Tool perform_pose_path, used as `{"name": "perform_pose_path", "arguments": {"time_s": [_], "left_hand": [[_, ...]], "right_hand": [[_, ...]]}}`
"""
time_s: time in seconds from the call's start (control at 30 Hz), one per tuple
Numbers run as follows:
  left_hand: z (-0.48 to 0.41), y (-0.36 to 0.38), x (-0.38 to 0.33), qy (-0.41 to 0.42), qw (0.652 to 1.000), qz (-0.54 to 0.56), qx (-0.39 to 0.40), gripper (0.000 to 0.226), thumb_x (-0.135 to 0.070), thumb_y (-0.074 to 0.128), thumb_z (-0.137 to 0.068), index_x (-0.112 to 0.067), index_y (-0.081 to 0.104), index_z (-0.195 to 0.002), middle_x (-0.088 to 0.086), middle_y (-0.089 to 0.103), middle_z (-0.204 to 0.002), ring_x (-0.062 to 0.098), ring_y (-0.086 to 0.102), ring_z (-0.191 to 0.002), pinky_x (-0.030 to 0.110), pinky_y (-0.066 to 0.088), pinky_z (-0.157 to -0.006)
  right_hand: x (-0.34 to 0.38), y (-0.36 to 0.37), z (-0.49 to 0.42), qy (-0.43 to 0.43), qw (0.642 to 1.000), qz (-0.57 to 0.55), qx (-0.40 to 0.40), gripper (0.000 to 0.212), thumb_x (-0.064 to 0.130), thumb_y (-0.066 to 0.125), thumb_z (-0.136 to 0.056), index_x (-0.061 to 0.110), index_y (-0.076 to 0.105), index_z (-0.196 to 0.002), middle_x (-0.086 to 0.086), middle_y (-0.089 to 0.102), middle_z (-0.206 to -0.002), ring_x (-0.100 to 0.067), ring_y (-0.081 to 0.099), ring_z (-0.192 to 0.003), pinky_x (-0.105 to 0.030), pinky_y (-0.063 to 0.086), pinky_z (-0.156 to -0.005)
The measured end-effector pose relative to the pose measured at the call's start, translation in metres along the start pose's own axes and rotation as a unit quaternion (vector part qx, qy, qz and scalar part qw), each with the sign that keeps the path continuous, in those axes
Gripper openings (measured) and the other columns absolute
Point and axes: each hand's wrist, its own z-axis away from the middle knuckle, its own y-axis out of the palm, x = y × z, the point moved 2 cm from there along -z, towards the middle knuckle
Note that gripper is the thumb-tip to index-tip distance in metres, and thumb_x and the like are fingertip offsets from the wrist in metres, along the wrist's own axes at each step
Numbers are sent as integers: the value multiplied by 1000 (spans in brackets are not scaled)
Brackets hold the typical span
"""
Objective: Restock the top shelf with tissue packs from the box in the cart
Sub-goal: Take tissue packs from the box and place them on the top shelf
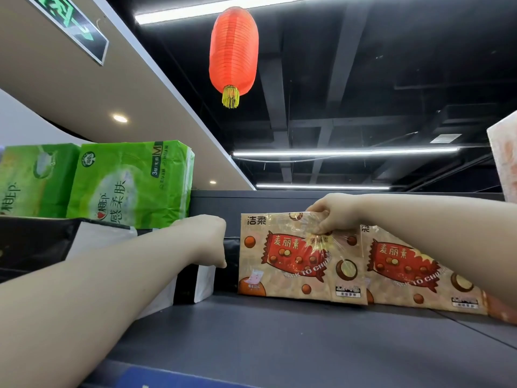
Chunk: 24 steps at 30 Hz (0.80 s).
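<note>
Both arms reach up over the dark grey top shelf (279, 345). Right hand (333, 212) pinches the clear film at the top edge of a tan plastic-wrapped tissue pack with a red candy print (296, 259), fingers closed on the wrap, pack standing upright against the shelf's back wall. A second matching tan pack (414, 271) stands just beside it toward the right end, touching it. Left hand (208, 239) looks loosely curled near a black-and-white pack (193, 284) toward the left end; can't tell if it grips anything. Green tissue packs (131, 186) are stacked behind on the left. Restock partly done: two tan packs up, bare shelf at the front edge. Box and cart out of view, so remaining stock unknown.
</note>
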Motion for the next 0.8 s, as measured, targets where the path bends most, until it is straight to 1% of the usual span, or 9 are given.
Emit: {"name": "perform_pose_path", "arguments": {"time_s": [0.3,0.43,0.5,0.57,0.6,0.63,0.7,0.77,0.8], "left_hand": [[-1,0,-1,1,1000,-11,2,42,-44,69,-78,-20,36,-92,1,55,-117,23,54,-109,34,49,-84],[0,0,-2,-1,1000,-16,4,42,-45,68,-77,-20,36,-91,0,56,-117,23,55,-109,35,49,-84],[2,0,-3,-5,1000,-13,9,43,-47,67,-77,-21,37,-93,0,56,-118,22,55,-108,34,48,-82],[4,-3,-5,-13,1000,-4,13,46,-50,65,-78,-19,41,-103,0,55,-123,23,54,-112,34,46,-83],[5,-5,-6,-16,1000,-1,12,53,-51,64,-79,-18,42,-115,0,53,-128,23,52,-117,35,44,-86],[5,-9,-8,-17,1000,-1,7,63,-52,62,-79,-17,40,-127,0,50,-133,23,49,-122,37,42,-91],[3,-21,-15,-7,1000,-4,-17,75,-55,60,-80,-20,33,-139,1,44,-141,25,44,-129,42,38,-99],[-5,-33,-27,15,999,0,-39,82,-59,60,-79,-20,29,-143,3,40,-144,26,41,-132,45,37,-103],[-9,-38,-35,32,998,8,-47,84,-61,60,-79,-20,28,-145,4,40,-145,27,41,-132,46,37,-105]], "right_hand": [[6,5,-6,-19,1000,7,-18,54,28,64,-88,22,46,-139,-1,55,-131,-21,52,-119,-32,44,-97],[2,-2,-2,2,999,13,33,60,35,66,-86,25,45,-140,-1,54,-133,-22,54,-119,-33,48,-93],[-1,-11,3,7,998,30,52,64,45,62,-86,24,41,-142,0,49,-139,-21,48,-126,-35,43,-101],[-7,-23,8,10,999,28,32,62,53,51,-90,23,39,-143,1,43,-145,-21,39,-135,-38,31,-111],[-12,-30,10,11,1000,22,8,57,50,45,-94,23,41,-143,1,41,-147,-21,37,-136,-37,27,-112],[-17,-37,12,15,999,20,-19,50,43,43,-97,21,43,-141,0,41,-147,-20,36,-137,-35,26,-112],[-32,-47,14,34,997,49,-52,41,22,43,-100,19,45,-140,-2,43,-146,-20,38,-136,-31,28,-110],[-47,-48,17,60,992,104,-47,48,7,48,-95,18,42,-142,-4,42,-147,-21,38,-136,-32,31,-109],[-54,-46,18,70,988,132,-36,53,7,53,-93,18,39,-143,-4,40,-148,-22,37,-137,-33,32,-110]]}}
